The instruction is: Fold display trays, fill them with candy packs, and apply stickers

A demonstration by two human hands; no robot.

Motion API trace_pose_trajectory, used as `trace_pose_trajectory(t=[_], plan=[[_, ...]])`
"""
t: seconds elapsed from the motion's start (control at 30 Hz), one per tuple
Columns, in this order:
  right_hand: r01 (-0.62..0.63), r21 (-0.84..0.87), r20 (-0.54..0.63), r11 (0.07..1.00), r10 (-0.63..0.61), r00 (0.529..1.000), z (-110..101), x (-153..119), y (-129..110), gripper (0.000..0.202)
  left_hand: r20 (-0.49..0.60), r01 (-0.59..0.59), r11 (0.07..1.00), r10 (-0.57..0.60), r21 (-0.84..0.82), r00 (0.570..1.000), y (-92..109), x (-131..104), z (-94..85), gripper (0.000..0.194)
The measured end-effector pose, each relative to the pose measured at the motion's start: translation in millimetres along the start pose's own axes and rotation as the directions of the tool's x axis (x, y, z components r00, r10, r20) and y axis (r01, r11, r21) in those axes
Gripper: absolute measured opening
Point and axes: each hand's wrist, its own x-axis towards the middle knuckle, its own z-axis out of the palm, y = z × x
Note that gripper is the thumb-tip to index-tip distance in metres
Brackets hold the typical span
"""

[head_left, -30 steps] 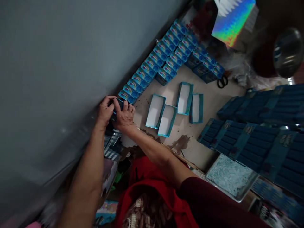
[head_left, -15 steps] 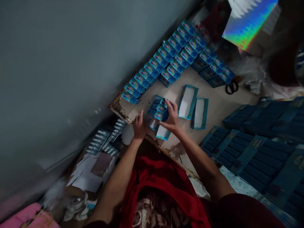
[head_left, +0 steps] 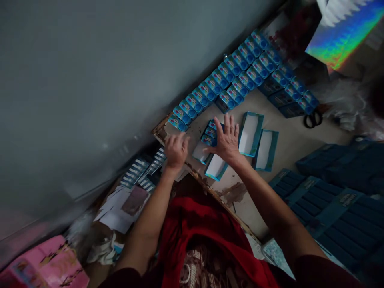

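Observation:
My right hand (head_left: 227, 140) is spread wide over the table beside a few small blue boxes (head_left: 209, 138), which stand in one end of a shallow tray (head_left: 201, 152). Its fingers hold nothing. Over the table's left edge is my left hand (head_left: 176, 150), raised and apart from the boxes, its fingers loosely bent and nothing visible in them. An empty blue tray with a white inside (head_left: 216, 166) lies just below my right hand. Two more such trays, one upright-angled (head_left: 251, 134) and one beside it (head_left: 267, 150), lie to the right.
Rows of small blue boxes (head_left: 213, 85) line the wall side of the table. Black-handled scissors (head_left: 313, 119) lie at the right, above large blue packs (head_left: 327, 204). Papers (head_left: 115, 212) and a pink package (head_left: 57, 260) are at lower left.
My right hand has opened and come off the small boxes. My left hand has drawn a little away from them. The view has shifted, so the table sits further right.

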Motion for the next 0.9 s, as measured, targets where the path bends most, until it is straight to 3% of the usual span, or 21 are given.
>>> trace_pose_trajectory(t=[0.07, 0.1, 0.17, 0.23, 0.33, 0.5, 0.7, 0.8, 0.87, 0.9], plan=[[-0.001, 0.118, -0.073, 0.993, 0.010, 0.997, 1.9, 1.1, -21.5, 0.072, -0.190, -0.098, 0.987, 0.072, -0.130, 0.979, -4.9, 44.2, -16.6, 0.050], [-0.004, 0.186, -0.092, 0.983, 0.022, 0.996, 7.7, 4.0, -33.5, 0.064, -0.213, -0.170, 0.965, 0.127, -0.198, 0.969, -6.9, 70.4, -20.8, 0.051], [-0.032, 0.299, -0.098, 0.954, 0.064, 0.993, 27.8, 16.0, -56.6, 0.058, -0.161, -0.284, 0.906, 0.244, -0.313, 0.956, -10.3, 121.6, -20.3, 0.048], [-0.072, 0.358, -0.114, 0.931, 0.120, 0.986, 54.0, 33.8, -75.8, 0.070, -0.079, -0.321, 0.861, 0.316, -0.394, 0.946, -15.2, 159.7, -11.7, 0.040], [-0.114, 0.365, -0.179, 0.924, 0.190, 0.965, 88.1, 59.9, -95.1, 0.090, -0.017, -0.298, 0.836, 0.328, -0.461, 0.945, -27.8, 180.0, 2.8, 0.024], [-0.219, 0.235, -0.201, 0.947, 0.268, 0.942, 104.0, 76.3, -109.1, 0.093, 0.019, -0.210, 0.831, 0.256, -0.516, 0.967, -44.4, 164.9, 9.3, 0.017], [-0.095, 0.197, -0.085, 0.976, 0.114, 0.990, 89.6, 82.3, -115.6, 0.097, 0.067, -0.069, 0.793, 0.137, -0.605, 0.988, -49.1, 153.4, -4.6, 0.009], [-0.025, 0.215, -0.041, 0.976, 0.034, 0.999, 78.8, 57.0, -116.6, 0.090, 0.002, 0.013, 0.772, -0.016, -0.636, 1.000, -49.7, 107.3, -28.1, 0.018], [0.085, 0.237, -0.045, 0.968, -0.076, 0.996, 73.4, 16.7, -114.1, 0.080, -0.044, 0.081, 0.773, -0.140, -0.629, 0.989, -46.6, 50.5, -46.5, 0.033], [0.148, 0.247, -0.060, 0.958, -0.137, 0.989, 72.4, -8.9, -111.0, 0.074, -0.012, 0.125, 0.787, -0.166, -0.605, 0.986, -43.1, 17.5, -54.1, 0.040]])
